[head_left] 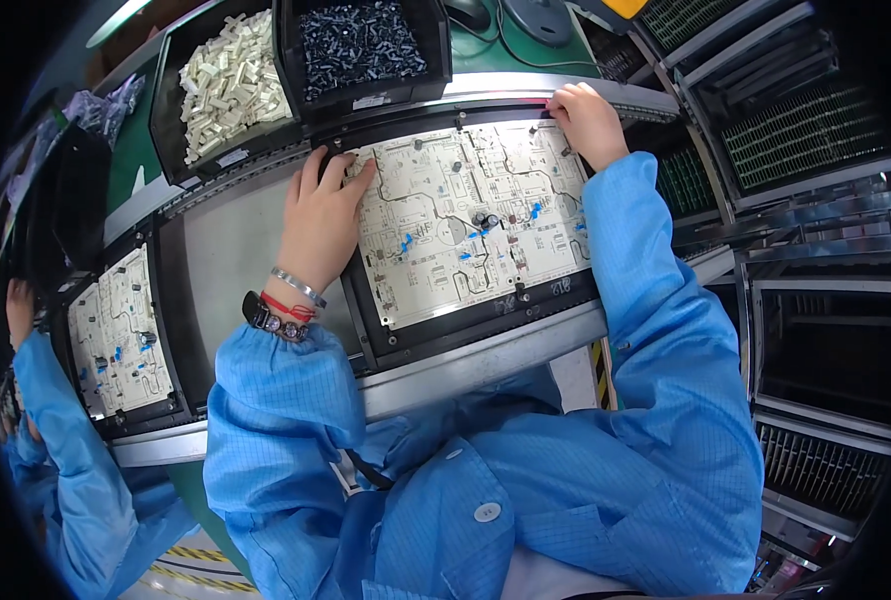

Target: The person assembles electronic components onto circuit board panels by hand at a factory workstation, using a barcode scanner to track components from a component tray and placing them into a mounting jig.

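A pale circuit board (436, 270) with blue, black and brown parts lies in a black carrier frame (446, 328) on the metal rails in front of me. My left hand (321, 220) rests over the frame's left side, fingers apart, the thumb reaching toward the board's far left corner. It wears a bracelet and a red cord. At the far right corner, my right hand (591, 125) bends its fingers down by the board and frame edge. Whether anything small is between those fingers is hidden.
Black bins of white connectors (231, 85) and small dark parts (361, 45) stand beyond the rails. Further left, a second board (121, 335) sits in its frame by a co-worker's arm (66, 420). Slotted racks (801, 130) holding boards flank the right.
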Demonstrator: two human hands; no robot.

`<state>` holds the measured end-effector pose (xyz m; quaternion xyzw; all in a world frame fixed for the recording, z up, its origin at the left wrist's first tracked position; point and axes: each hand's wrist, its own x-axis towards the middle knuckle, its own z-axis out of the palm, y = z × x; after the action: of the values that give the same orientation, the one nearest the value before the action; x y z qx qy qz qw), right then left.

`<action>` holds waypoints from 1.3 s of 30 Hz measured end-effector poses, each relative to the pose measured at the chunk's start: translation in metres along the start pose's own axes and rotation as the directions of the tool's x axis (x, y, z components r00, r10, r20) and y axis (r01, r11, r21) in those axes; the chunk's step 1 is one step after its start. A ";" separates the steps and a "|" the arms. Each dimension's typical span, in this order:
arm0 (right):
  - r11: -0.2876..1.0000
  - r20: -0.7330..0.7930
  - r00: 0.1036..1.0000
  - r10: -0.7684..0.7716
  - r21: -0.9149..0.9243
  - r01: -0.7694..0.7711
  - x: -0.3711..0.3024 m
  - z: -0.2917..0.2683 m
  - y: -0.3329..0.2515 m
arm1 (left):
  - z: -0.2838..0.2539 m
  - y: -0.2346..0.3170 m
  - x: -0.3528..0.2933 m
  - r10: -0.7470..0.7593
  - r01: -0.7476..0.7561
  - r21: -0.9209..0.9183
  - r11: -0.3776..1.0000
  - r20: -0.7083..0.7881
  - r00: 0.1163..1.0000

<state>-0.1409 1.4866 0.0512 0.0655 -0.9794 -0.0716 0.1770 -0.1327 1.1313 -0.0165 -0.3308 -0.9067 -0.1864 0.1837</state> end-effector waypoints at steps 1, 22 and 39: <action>0.986 0.028 0.991 -0.129 0.107 0.126 0.002 -0.003 0.013 | -0.001 0.000 0.000 -0.002 0.002 0.006 1.000 -0.002 1.000; 0.860 -0.025 0.902 -0.431 0.293 0.419 0.131 -0.001 -0.145 | -0.031 0.054 -0.006 0.044 0.050 -0.373 0.926 0.239 0.970; 0.837 -0.173 0.926 -0.337 0.396 0.378 0.135 -0.001 -0.151 | -0.026 -0.159 0.123 0.101 0.009 0.304 0.953 -0.345 0.933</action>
<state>-0.2506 1.3173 0.0725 0.2875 -0.9321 0.1135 0.1889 -0.3213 1.0713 0.0273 -0.2810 -0.8679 -0.0990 0.3974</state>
